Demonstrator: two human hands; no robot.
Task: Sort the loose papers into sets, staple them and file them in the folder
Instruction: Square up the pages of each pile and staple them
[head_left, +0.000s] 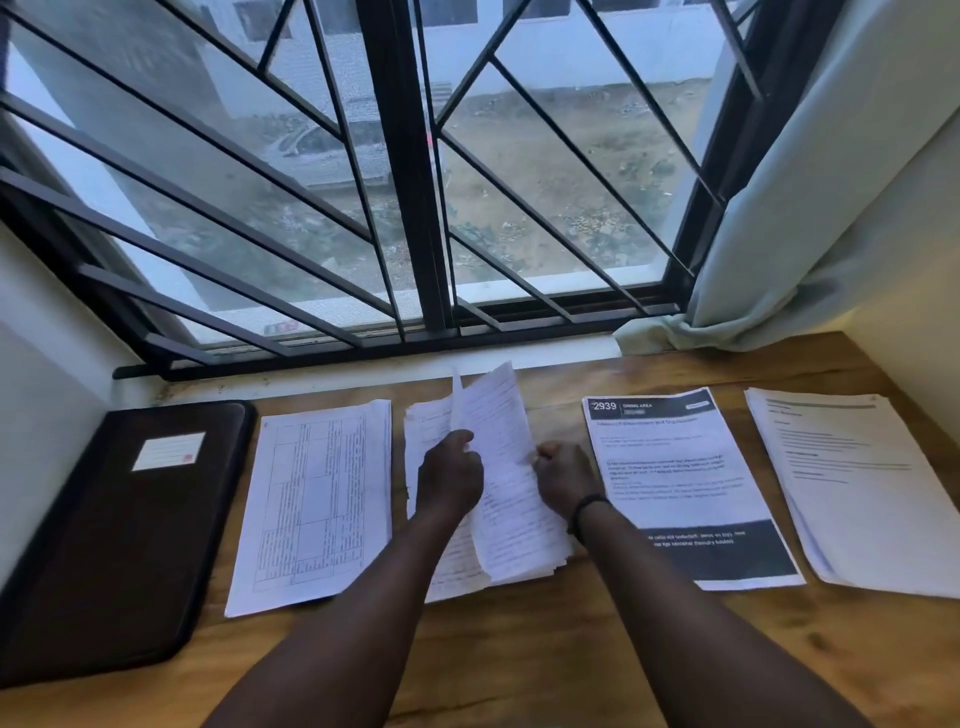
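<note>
Far left of the frame, the folder (119, 530) lies closed on the worktop (519, 654), nothing filed in it afaik. Next over, the table sheets (317, 499) lie flat, looks like one sorted set. Centre: my left hand (451, 475) has its grip clamped on a lifted sheet (493, 441), pinching its left edge, and my right hand (563, 478) pinches the right edge of the same wad above the middle pile (457, 566). So I'm mid-sort there, I reckon. Right of centre, the sheet with the black header (680, 483) lies flat; far right, another stack (857, 483). No stapler in view. Est. progress: sorting mostly done, stapling & filing not yet begun. Can't tell if any set is stapled.
</note>
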